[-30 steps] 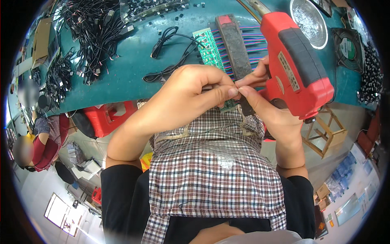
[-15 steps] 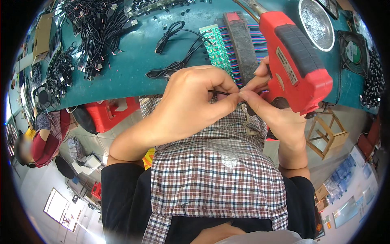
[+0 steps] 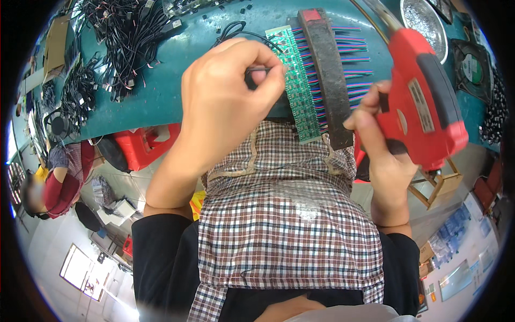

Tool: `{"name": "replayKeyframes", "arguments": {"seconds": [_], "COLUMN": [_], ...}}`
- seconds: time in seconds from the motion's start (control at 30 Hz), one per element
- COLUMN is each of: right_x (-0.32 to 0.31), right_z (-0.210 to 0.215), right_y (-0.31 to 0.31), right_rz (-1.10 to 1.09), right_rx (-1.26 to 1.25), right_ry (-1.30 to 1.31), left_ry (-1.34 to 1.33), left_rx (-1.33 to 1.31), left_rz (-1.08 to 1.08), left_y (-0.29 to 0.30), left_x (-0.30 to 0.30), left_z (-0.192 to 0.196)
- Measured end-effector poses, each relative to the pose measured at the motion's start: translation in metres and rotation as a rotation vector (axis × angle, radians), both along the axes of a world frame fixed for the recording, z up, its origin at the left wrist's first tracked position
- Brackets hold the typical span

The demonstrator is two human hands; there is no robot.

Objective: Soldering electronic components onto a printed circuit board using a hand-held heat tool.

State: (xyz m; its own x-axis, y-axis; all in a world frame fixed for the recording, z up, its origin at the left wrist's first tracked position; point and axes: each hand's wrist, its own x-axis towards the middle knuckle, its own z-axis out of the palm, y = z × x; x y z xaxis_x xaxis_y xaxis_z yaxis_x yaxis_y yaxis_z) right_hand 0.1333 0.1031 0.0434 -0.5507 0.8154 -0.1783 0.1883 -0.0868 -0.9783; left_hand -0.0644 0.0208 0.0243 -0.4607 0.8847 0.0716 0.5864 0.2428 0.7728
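My left hand (image 3: 228,94) is closed in a pinch over the left edge of a green circuit board panel (image 3: 296,80), with a black cable (image 3: 258,70) between thumb and fingers. The cable's end is hidden by the fingers. In my right hand (image 3: 383,137) is a red and black soldering gun (image 3: 421,102), its metal tip pointing away from me; thumb and forefinger reach toward the bar. A dark, worn metal bar (image 3: 327,80) lies beside the panel across rows of thin coloured wires (image 3: 354,59), which stick out on its right.
Heaps of black cables (image 3: 126,48) lie on the green table (image 3: 155,96) at the left. A round metal dish (image 3: 424,27) and a small black fan (image 3: 469,70) stand at the right. Below the table are a red stool (image 3: 145,147) and a wooden stool (image 3: 437,185). Another person (image 3: 59,182) sits far left.
My hands, together at the bar's near end before, have parted. The left moved up and left with the cable; the right moved right with the soldering gun, uncovering the panel and wires.
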Motion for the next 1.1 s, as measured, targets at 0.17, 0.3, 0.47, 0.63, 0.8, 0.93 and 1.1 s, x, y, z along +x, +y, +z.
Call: {"name": "replayKeyframes", "arguments": {"seconds": [0.17,0.3,0.47,0.63,0.8,0.93,1.1], "right_x": [0.030,0.056,0.062,0.073,0.067,0.072,0.072], "right_z": [0.001,-0.006,-0.011,-0.013,-0.013,-0.015,-0.006], "right_y": [-0.005,-0.021,-0.031,-0.031,-0.031,-0.034,-0.023], "right_rz": [0.041,0.044,-0.052,-0.039,-0.007,-0.024,0.069], "right_rx": [0.031,0.033,-0.155,-0.242,-0.167,-0.185,-0.318], "right_ry": [-0.052,-0.139,-0.120,-0.155,-0.124,-0.171,-0.135], "left_ry": [0.179,0.284,0.251,0.277,0.277,0.206,0.234], "left_rx": [-0.070,-0.143,-0.209,-0.214,-0.367,-0.492,-0.538], "left_rz": [-0.026,-0.100,-0.158,-0.214,-0.297,-0.316,-0.341], "left_y": [0.011,0.017,0.025,0.028,0.036,0.053,0.058], "left_x": [-0.005,-0.011,-0.020,-0.026,-0.030,-0.030,-0.027], "left_z": [-0.008,-0.009,-0.004,-0.001,0.012,0.034,0.042]}}
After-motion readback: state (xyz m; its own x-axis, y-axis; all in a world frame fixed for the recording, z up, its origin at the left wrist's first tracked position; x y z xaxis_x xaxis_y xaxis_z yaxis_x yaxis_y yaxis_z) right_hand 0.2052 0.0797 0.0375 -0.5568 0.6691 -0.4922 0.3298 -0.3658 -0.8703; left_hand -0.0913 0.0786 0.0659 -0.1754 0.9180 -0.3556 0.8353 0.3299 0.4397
